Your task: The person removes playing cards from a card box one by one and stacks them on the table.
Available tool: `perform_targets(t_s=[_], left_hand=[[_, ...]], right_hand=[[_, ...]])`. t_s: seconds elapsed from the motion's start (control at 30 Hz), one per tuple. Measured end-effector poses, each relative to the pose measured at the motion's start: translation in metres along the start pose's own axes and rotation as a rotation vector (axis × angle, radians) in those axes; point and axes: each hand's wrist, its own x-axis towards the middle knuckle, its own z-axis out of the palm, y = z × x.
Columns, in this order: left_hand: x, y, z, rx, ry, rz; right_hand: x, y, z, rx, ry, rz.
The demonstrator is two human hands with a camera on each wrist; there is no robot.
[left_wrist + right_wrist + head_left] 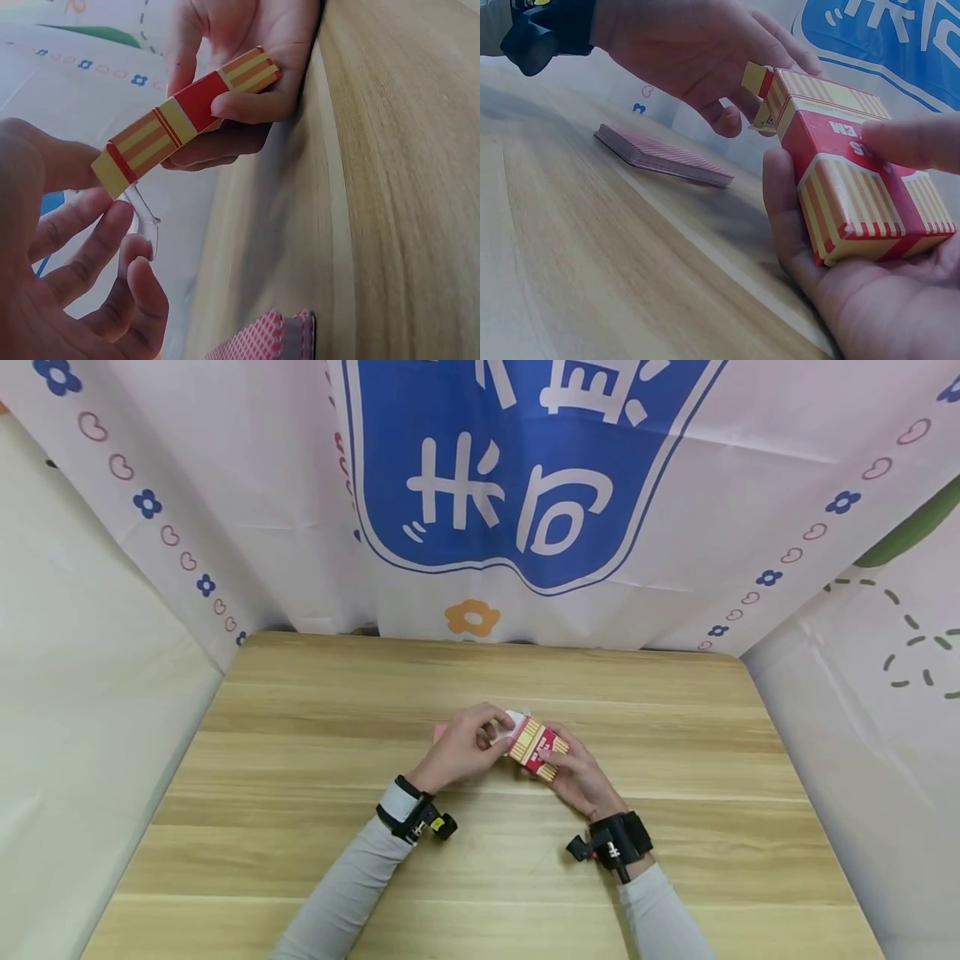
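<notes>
A card box (538,747) with red and yellow stripes is held tilted above the table by my right hand (581,777), its thumb across the printed face. The box's top end points left, with a small yellow side flap (757,77) standing out. At that end my left hand (468,743) pinches the flaps between thumb and fingertips; a white flap (516,720) shows by its fingers. Below and behind the left hand, a deck of playing cards (664,157) with pink-patterned backs lies stacked on the table, mostly hidden in the head view.
The wooden table (300,727) runs back to a white cloth (675,568) with a blue printed panel (480,485). White cloth sides (97,693) close in the left and right. Each wrist wears a black strap with a small camera (622,843).
</notes>
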Motion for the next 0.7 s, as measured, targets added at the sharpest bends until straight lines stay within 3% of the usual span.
perform_targets(t_s=[0.17, 0.5, 0.7], left_hand=[[0.000, 0.001, -0.001, 0.016, -0.007, -0.011], [-0.002, 0.002, -0.008, 0.050, -0.038, -0.090], [-0.002, 0.003, -0.018, -0.002, -0.036, -0.108]], right_hand=[[0.002, 0.000, 0.002, -0.003, -0.004, 0.000], [0.002, -0.002, 0.003, -0.022, 0.018, 0.015], [0.000, 0.000, 0.001, -0.012, 0.017, 0.008]])
